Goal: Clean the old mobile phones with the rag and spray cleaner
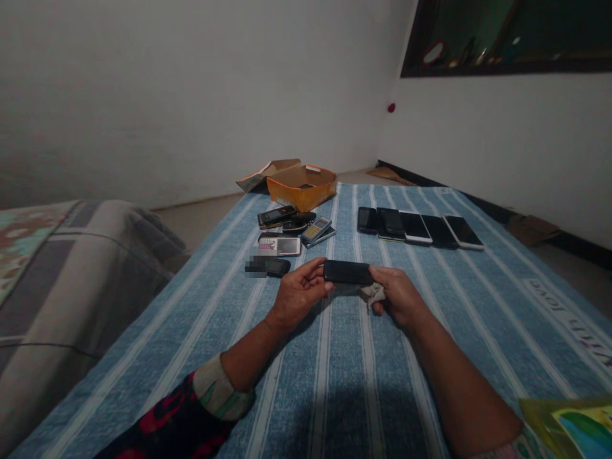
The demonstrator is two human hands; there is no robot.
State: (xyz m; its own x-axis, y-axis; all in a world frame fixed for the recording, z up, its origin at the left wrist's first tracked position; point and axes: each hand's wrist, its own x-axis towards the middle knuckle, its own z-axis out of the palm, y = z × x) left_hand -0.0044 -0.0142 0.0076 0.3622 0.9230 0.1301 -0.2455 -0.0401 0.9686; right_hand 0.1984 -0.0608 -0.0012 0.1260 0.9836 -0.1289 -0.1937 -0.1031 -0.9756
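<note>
Between my two hands is a dark mobile phone (348, 272), held sideways above the striped cloth. My left hand (301, 290) grips its left end between fingers and thumb. At the other end, my right hand (396, 296) is closed on the phone and also pinches a crumpled pale cloth (373, 293) below it. Just left of my left hand lies a dark phone (277, 266), partly blurred out. Behind it are a white and pink keypad phone (282, 246), a silver-blue keypad phone (316, 229) and a dark phone with a gold edge (276, 217).
An orange cardboard box (301, 194) with its lid open stands at the table's far end. Several touchscreen phones, among them a white-edged one (463, 232), lie in a row at the right. A yellow-green packet (568, 424) sits near right. A draped blanket (109, 268) is beyond the left edge.
</note>
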